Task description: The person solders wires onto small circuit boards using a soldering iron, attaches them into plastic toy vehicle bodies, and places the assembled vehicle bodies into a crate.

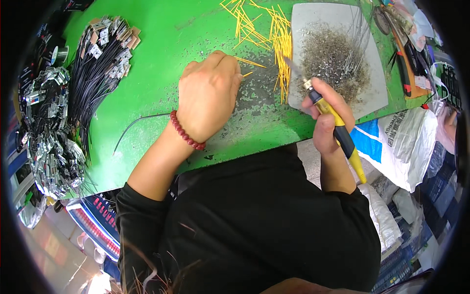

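Note:
My left hand (208,93), with a dark red bead bracelet at its wrist, is closed low over the green table, and its back hides what the fingers hold. A thin black wire (139,119) runs out from under this wrist across the table. Beside the fingertips, a short yellow piece (248,74) sticks out. My right hand (330,110) grips a soldering iron (339,122) by its yellow and black handle. The iron's grey tip points up and left, over the left edge of a grey pad (374,98) covered in dark residue.
Thin yellow tubes (281,44) lie scattered left of the pad, and fine silvery strands (356,46) lie on it. Bundles of black wires (95,81) with metal connectors (54,152) fill the table's left side. An orange-and-black tool (405,68) lies right; a white sack (409,142) is below.

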`<action>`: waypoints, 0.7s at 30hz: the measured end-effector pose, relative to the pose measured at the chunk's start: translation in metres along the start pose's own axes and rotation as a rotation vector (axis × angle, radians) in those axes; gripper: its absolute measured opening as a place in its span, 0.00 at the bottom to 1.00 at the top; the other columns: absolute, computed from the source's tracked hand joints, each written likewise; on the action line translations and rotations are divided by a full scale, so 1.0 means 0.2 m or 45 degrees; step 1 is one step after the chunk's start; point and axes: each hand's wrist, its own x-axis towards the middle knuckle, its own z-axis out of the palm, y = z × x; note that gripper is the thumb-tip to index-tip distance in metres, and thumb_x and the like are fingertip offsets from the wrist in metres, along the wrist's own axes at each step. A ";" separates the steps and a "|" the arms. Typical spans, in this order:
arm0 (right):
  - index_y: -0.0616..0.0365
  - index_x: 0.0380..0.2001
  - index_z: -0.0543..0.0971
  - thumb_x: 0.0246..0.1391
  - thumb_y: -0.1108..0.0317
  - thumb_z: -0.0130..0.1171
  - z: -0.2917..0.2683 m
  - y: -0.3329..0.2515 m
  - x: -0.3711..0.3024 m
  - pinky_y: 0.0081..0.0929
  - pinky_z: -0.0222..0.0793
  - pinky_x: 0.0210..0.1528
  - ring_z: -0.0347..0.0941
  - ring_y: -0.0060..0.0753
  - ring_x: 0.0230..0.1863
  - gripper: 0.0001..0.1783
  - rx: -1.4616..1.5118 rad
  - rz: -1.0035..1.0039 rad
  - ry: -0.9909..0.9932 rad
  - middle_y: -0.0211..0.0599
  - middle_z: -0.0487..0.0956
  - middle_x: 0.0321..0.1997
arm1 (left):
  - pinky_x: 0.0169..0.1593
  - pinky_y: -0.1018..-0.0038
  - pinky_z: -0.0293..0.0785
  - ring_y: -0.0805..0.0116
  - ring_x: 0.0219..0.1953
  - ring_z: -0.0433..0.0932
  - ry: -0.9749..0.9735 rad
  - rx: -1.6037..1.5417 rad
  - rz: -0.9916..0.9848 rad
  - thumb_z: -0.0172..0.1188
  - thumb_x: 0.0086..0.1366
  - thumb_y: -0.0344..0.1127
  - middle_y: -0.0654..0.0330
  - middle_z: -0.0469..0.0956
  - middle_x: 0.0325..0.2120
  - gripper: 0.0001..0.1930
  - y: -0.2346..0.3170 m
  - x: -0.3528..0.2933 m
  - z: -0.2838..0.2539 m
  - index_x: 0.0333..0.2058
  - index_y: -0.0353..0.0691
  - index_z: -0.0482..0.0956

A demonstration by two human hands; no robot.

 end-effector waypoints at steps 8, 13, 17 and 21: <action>0.69 0.43 0.73 0.59 0.56 0.55 0.05 0.01 -0.03 0.20 0.67 0.30 0.72 0.23 0.27 0.22 0.041 -0.099 -0.147 0.41 0.76 0.33 | 0.36 0.64 0.66 0.52 0.30 0.74 -0.025 -0.161 -0.005 0.58 0.58 0.26 0.55 0.74 0.26 0.03 -0.01 -0.05 -0.05 0.29 0.38 0.71; 0.66 0.40 0.71 0.57 0.59 0.56 0.09 0.02 -0.04 0.19 0.68 0.29 0.71 0.22 0.24 0.18 0.105 0.008 -0.067 0.39 0.74 0.32 | 0.35 0.64 0.66 0.53 0.29 0.74 -0.007 -0.178 0.007 0.58 0.58 0.26 0.55 0.74 0.25 0.03 -0.02 -0.06 -0.06 0.29 0.38 0.72; 0.65 0.38 0.70 0.54 0.57 0.59 0.09 0.01 -0.04 0.18 0.67 0.24 0.69 0.23 0.20 0.21 0.318 0.056 0.138 0.37 0.72 0.27 | 0.33 0.65 0.67 0.53 0.26 0.73 0.023 -0.202 -0.003 0.59 0.58 0.26 0.55 0.74 0.22 0.04 -0.05 -0.07 -0.06 0.29 0.37 0.72; 0.66 0.38 0.70 0.54 0.57 0.59 0.11 0.01 -0.04 0.17 0.66 0.23 0.68 0.22 0.18 0.21 0.302 -0.003 0.079 0.37 0.72 0.26 | 0.34 0.63 0.69 0.53 0.26 0.75 0.013 -0.189 0.010 0.59 0.56 0.27 0.56 0.76 0.23 0.04 -0.04 -0.08 -0.06 0.28 0.39 0.72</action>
